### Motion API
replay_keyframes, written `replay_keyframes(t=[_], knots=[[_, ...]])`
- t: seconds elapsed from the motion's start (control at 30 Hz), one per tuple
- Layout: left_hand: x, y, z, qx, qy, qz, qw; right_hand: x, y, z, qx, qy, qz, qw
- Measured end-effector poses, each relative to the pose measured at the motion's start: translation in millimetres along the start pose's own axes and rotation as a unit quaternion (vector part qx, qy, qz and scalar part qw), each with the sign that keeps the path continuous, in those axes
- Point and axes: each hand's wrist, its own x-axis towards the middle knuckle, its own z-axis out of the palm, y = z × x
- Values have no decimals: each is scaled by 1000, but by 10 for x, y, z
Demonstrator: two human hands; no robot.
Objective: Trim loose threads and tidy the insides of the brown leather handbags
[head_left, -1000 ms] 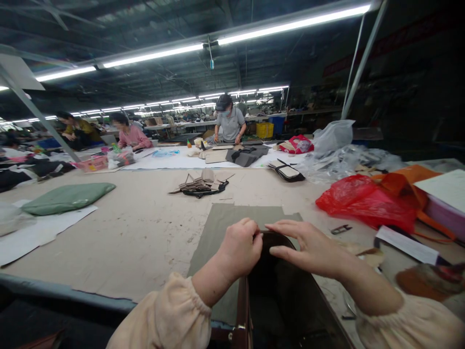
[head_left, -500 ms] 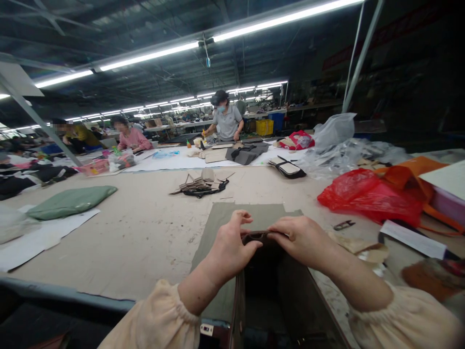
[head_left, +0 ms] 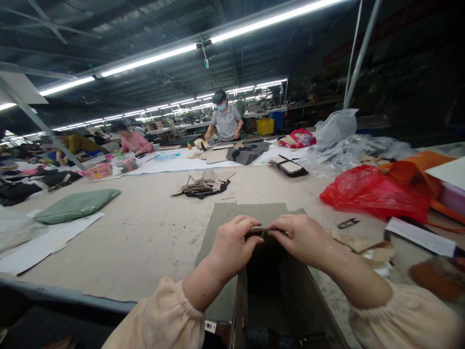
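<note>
A dark brown bag (head_left: 308, 305) stands open in front of me at the table's near edge, its inside deep in shadow. On the far rim of its mouth, my left hand (head_left: 236, 242) pinches the edge between thumb and fingers. Close beside it, my right hand (head_left: 300, 237) grips the same rim, thumb on the near side. The two hands almost meet at the middle of that edge. Beneath and beyond the bag lies a flat grey-green fabric sheet (head_left: 250, 211). The bag's lower part runs out of view.
Scraps bundled in a pile (head_left: 205, 184) lie ahead on the table (head_left: 145, 232). A green folded pouch (head_left: 78, 206) is at left. At right are a red plastic bag (head_left: 374, 194), thread snips (head_left: 348, 223) and a white strip (head_left: 421, 236). Co-workers (head_left: 225, 121) work across the table.
My left hand's raised fingers have come down onto the bag's rim, closing against the thumb. My right hand keeps its hold. The view has shifted slightly.
</note>
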Motion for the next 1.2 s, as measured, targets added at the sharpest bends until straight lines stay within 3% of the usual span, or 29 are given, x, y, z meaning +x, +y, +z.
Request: replay_keyframes(t=[0.2,0.5,0.77,0.93,1.2], knots=[[34,27,4,55,-1,87,995,8,-25,-9,4,-5,5,1000],[85,58,-22,119,-17,129,984,2,-29,-3,-12,-3,1,1000],[68,8,29,-6,-25,88,996,-24,-29,-25,-23,-2,-4,1000],[60,-13,42,-22,-24,62,998,-18,-15,-13,-17,-4,-2,1000],[48,-37,-44,-63,-81,-10,995,-19,-35,-27,-24,-18,18,999]])
